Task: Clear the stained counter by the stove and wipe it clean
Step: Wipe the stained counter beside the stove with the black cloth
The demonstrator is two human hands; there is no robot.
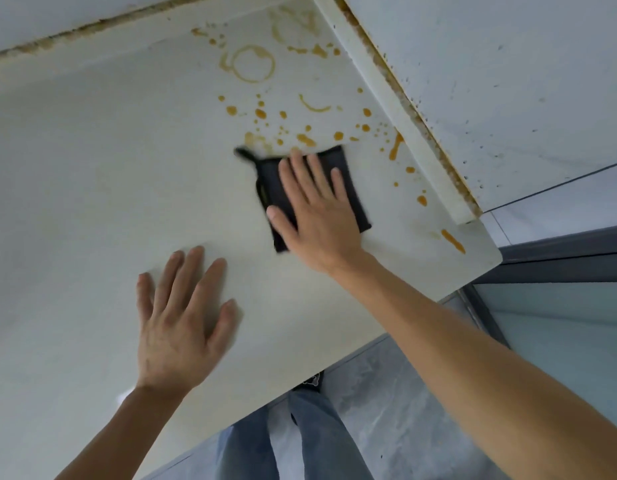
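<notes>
Right hand (pixel 314 209) flat, fingers spread, pressing dark cloth (pixel 352 181) on counter (pixel 92 168). Orange stains (pixel 265 116) lie just beyond the fingertips, toward the back corner; left hand (pixel 182 320) splayed flat, farther away, bracing.

We see a pale counter (pixel 92 161) carrying a dark cloth (pixel 352 188) (folded square), orange stains (pixel 262 114) toward twelve o'clock.

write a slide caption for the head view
Right hand presses a dark square cloth beside orange stains on the pale counter; left hand rests flat.
</notes>
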